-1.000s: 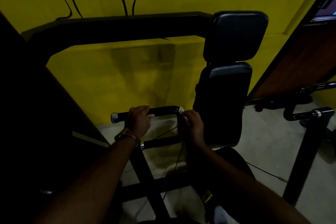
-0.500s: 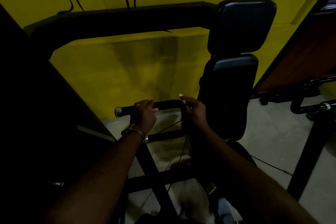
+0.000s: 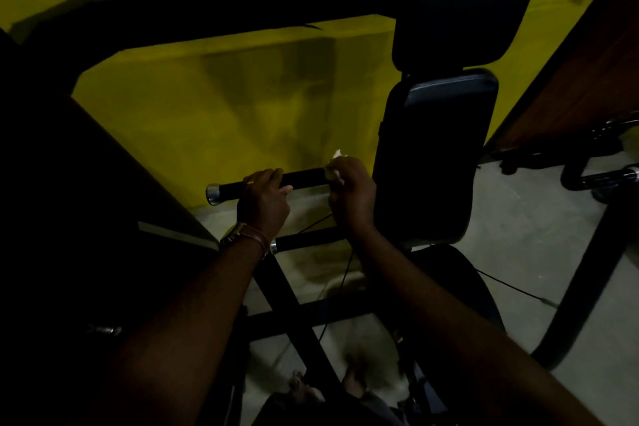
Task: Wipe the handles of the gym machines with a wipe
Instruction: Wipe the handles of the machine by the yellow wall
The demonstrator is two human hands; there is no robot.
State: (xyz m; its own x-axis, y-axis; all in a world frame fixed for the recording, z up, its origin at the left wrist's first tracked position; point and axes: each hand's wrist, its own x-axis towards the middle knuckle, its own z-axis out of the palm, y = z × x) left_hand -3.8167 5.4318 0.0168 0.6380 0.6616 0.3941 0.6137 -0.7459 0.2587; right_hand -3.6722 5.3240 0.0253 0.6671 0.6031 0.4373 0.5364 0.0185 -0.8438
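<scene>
Nearest us our feet point(image 3: 349, 380) stand on the grey floor point(image 3: 518, 252), dim and blurred, beside the dark crossed frame bars point(image 3: 294, 308) of the machine; a thin cable point(image 3: 345, 273) hangs down past them. Our two bare forearms reach up from the lower edge; the left wrist wears a watch point(image 3: 235, 233) and a brown band point(image 3: 259, 239). Just beyond that wrist a lower bar point(image 3: 304, 241) with a metal collar runs to the right.

Our left hand point(image 3: 264, 199) is curled over the top of the handle point(image 3: 304, 178), its grip closed around the black sleeve near the middle; the handle lies level, with a chrome cap point(image 3: 212, 194) at its free left end. Our right hand point(image 3: 352, 192) is at the handle's right end, its grip pinching the wipe point(image 3: 333, 162) against the sleeve; a pale corner of the wipe sticks up above the fingers, and most of it is hidden under them. The two hands are near each other but apart, with bare sleeve between.

Just right of the right hand stands the back pad point(image 3: 442, 156), upright; above it sits the head pad point(image 3: 473, 7). A thick black beam point(image 3: 224, 0) crosses behind, and the yellow wall point(image 3: 224, 107) lies farthest; another chrome-tipped bar point(image 3: 608, 176) shows at far right.
</scene>
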